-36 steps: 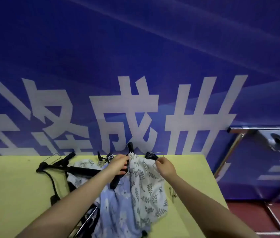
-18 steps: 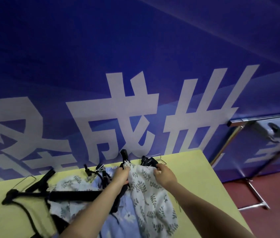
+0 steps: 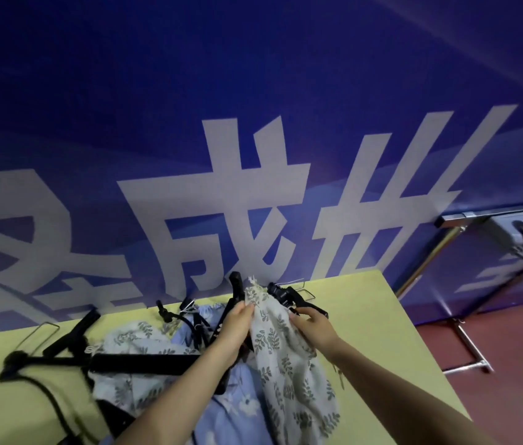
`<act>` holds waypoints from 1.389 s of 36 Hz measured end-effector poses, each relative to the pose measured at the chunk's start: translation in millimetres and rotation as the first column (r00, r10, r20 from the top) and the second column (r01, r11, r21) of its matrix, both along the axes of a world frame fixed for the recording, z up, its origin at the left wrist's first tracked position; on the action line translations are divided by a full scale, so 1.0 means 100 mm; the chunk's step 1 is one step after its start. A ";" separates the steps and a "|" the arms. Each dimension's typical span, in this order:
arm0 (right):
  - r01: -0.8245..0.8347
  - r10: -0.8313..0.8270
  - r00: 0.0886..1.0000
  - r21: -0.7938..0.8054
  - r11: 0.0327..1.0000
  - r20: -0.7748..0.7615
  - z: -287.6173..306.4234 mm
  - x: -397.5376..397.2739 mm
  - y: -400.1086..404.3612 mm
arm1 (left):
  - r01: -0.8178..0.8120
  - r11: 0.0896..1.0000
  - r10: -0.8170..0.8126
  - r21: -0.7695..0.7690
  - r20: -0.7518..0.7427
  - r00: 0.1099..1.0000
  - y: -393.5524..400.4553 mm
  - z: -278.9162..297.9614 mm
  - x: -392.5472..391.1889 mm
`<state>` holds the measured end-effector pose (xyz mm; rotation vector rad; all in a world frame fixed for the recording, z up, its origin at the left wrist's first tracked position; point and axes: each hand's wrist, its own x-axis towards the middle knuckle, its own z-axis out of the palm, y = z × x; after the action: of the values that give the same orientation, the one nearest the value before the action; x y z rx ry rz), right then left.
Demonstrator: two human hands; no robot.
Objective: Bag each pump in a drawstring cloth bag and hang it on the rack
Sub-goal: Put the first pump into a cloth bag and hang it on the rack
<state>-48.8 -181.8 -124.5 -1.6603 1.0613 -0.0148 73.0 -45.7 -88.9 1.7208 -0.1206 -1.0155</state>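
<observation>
A white drawstring bag with a grey leaf print (image 3: 281, 354) is lifted off the yellow-green table (image 3: 369, 319). My left hand (image 3: 234, 329) grips its left side near the gathered mouth, together with a black pump (image 3: 236, 285) whose handle sticks up behind. My right hand (image 3: 313, 327) pinches the bag's right edge. A long black pump (image 3: 144, 363) lies across the table to the left. A light blue flowered bag (image 3: 237, 409) and another leaf-print bag (image 3: 135, 335) lie beneath.
A metal rack (image 3: 465, 216) with blurred items hanging from it stands off the table's right end, over a red floor (image 3: 494, 354). More black pump parts and hoses (image 3: 286, 295) lie at the table's far edge. A blue wall with white characters rises behind.
The view has swung right and tilted. Both hands have raised the leaf-print bag's mouth a little; my right hand slid from the top edge down to the bag's right side.
</observation>
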 end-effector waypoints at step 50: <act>-0.481 0.057 0.701 0.413 0.773 0.711 1.53 -1.91 0.08 | -0.393 0.863 0.504 -0.318 0.592 0.629 -0.11 1.37 -2.30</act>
<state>-239.4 -174.0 28.4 -1.0823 0.1878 -0.0730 -156.9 -56.6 47.8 1.7638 -0.2022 0.0205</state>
